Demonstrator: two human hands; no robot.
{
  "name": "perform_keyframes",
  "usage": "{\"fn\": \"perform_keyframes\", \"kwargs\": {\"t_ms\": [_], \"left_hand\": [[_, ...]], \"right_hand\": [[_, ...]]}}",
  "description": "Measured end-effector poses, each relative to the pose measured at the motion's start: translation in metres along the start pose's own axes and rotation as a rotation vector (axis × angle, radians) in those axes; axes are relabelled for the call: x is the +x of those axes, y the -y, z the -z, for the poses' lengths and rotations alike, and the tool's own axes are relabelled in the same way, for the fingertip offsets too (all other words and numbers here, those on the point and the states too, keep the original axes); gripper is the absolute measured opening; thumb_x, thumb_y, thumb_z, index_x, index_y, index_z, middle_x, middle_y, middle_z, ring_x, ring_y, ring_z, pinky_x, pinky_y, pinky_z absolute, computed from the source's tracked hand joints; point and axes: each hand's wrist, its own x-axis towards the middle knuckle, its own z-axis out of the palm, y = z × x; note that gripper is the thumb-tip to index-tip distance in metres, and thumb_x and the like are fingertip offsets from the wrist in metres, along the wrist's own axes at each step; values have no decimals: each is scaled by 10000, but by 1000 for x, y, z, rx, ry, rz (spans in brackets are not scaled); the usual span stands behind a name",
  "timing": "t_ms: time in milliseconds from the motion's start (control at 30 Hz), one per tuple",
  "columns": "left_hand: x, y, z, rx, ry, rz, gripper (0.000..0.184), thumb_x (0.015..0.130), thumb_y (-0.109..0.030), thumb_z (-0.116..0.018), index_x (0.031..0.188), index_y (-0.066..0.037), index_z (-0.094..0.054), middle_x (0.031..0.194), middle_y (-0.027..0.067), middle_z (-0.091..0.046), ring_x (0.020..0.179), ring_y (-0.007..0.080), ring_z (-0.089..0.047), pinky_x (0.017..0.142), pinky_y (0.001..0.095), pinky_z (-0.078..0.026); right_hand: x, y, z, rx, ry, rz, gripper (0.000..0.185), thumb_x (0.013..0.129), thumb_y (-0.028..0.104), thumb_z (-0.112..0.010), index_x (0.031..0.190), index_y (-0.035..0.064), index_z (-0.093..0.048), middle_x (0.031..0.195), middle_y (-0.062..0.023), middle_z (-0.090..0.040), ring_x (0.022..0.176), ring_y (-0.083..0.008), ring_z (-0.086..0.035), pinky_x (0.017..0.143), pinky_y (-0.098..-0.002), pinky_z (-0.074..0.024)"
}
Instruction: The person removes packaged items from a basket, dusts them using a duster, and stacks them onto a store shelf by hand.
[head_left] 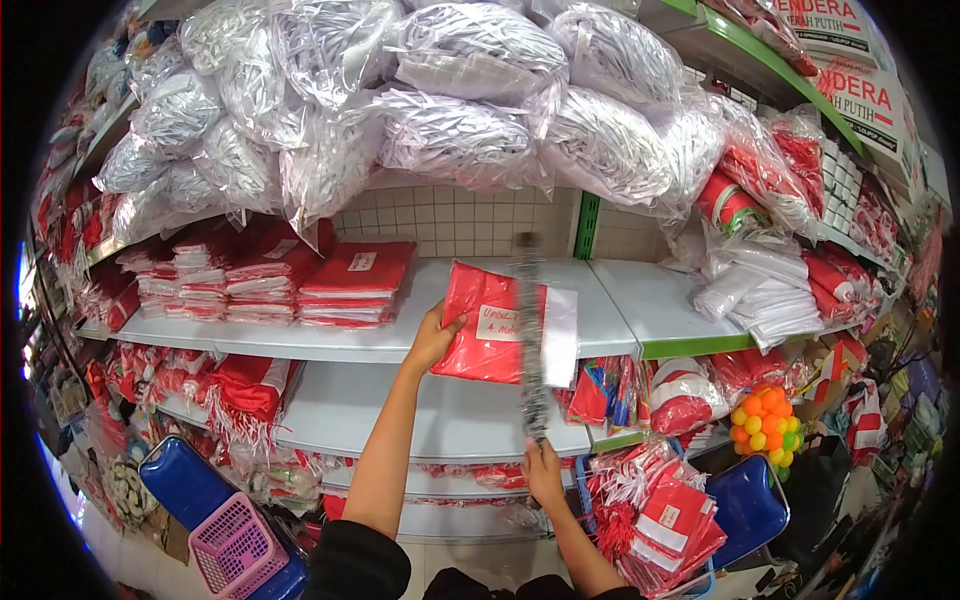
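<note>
Two grips: with the left hand [435, 338], holding a red packet [482, 352] by its left edge before the shelf [605, 310]; with the right hand [543, 468], below right, clasping a blurred grey stick [531, 375] near its bottom, upright across the packet.

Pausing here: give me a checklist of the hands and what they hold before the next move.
1. Left hand gripping the red packet: ok.
2. Right hand gripping the long, blurred brush-like tool at its lower end: ok.
3. Label unobstructed: not ok, the tool crosses its right edge.
4. Tool apart from packet: cannot tell, they overlap in view.
5. Left hand apart from nearest red stack: ok.
</note>
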Motion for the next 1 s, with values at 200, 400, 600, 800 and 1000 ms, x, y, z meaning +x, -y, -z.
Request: {"fn": "perform_keyframes", "kwargs": {"t_ms": [200, 400, 600, 800, 1000], "left_hand": [[-4, 7, -1, 91, -2, -71, 363, 876, -116, -576, 1195, 30, -481, 1075, 109, -619, 951, 148, -574, 853, 291, -442], [-5, 3, -2, 105, -19, -75, 369, 879, -116, -569, 1206, 28, -476, 1085, 112, -615, 962, 158, -573, 868, 293, -436], [8, 14, 1, -252, -3, 104, 543, 954, -396, -371, 1283, 34, -412, 1258, 149, -509, 1147, 212, -477, 995, 315, -327], [10, 8, 4, -467, -20, 175, 870, 875, -677, -162, 1379, 26, -252, 1418, 152, -320, 1284, 246, -342, 1075, 334, -242], [13, 14, 12, -576, 30, 176, 980, 815, -748, -163, 1392, 44, -191, 1414, 182, -320, 1298, 261, -337, 1073, 361, -263]], "right_hand": [[0, -3, -11, 99, 152, 65, 263, 966, 281, -430, 785, 104, -360, 476, 24, -286, 323, -73, -263, 286, -225, -215], [2, 21, -16, 498, -20, -70, 309, 964, 316, -425, 753, 108, -338, 480, 3, -321, 306, -96, -282, 269, -244, -219], [-7, -9, -5, -2, 109, 113, 234, 955, 278, -454, 865, 67, -411, 534, -2, -364, 411, -91, -338, 359, -266, -276], [-21, -42, -26, -79, 37, 298, 248, 946, 256, -478, 863, 22, -477, 551, -4, -409, 443, -97, -381, 406, -282, -335], [-26, -33, -22, 402, 141, -31, 240, 969, 259, -423, 812, 77, -431, 544, 6, -392, 402, -65, -339, 373, -236, -291]]}}
